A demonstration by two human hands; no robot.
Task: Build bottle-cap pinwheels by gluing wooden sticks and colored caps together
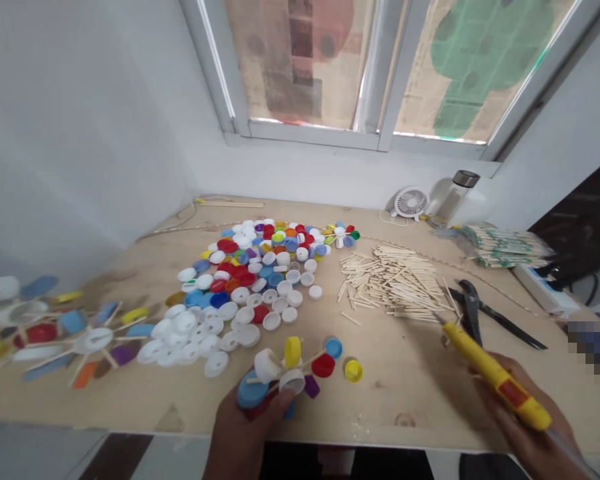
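My left hand (253, 423) grips a bottle-cap wheel, whose white hub cap (293, 382) has short sticks bearing blue, white, yellow, red and purple caps around it. My thumb presses the hub near the table's front edge. My right hand (527, 413) is wrapped around a yellow soldering iron (495, 377) with a red patch, its tip aimed at the stick pile. Beside the held wheel lie a loose yellow cap (353, 371) and a blue cap (334, 347). A large heap of mixed bottle caps (245, 273) spreads beyond my left hand.
Wooden sticks (395, 283) lie heaped right of centre, with black-handled pliers (473, 310) alongside. Finished-looking cap wheels (94, 340) stand at left; a smaller one (340, 235) sits behind. Farther back are a fan (411, 202), a bottle (453, 200), bagged sticks (507, 247) and a power strip (543, 290).
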